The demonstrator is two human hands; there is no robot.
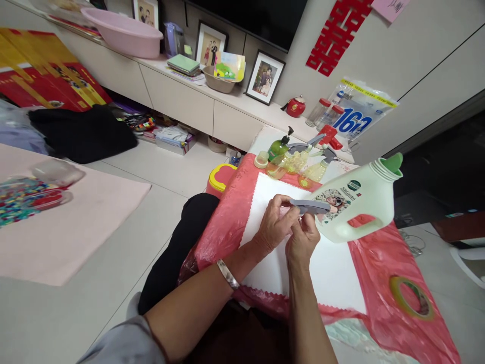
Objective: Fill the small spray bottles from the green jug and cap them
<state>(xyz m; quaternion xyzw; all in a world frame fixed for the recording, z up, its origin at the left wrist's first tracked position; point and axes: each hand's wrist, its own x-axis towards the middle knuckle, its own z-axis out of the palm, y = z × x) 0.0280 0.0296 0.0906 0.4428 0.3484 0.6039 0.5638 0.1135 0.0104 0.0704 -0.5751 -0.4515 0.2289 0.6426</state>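
My left hand [275, 225] and my right hand [302, 240] are closed together around a grey spray trigger head [309, 206], over a white cloth [333, 268] spread on a red plastic sheet [382, 283]. What hangs below the trigger is hidden by my fingers. A large white detergent jug [359, 205] with a green spout stands just right of my hands. Behind them stand a green pump bottle [278, 148] and two yellowish spray bottles [303, 164].
A roll of tape [411, 298] lies on the red sheet at right. A small white cap [261, 160] sits by the bottles. A yellow and red stool [220, 177] stands on the floor. A pink mat [76, 222] with colourful beads is at left. A low cabinet [182, 96] holds photo frames.
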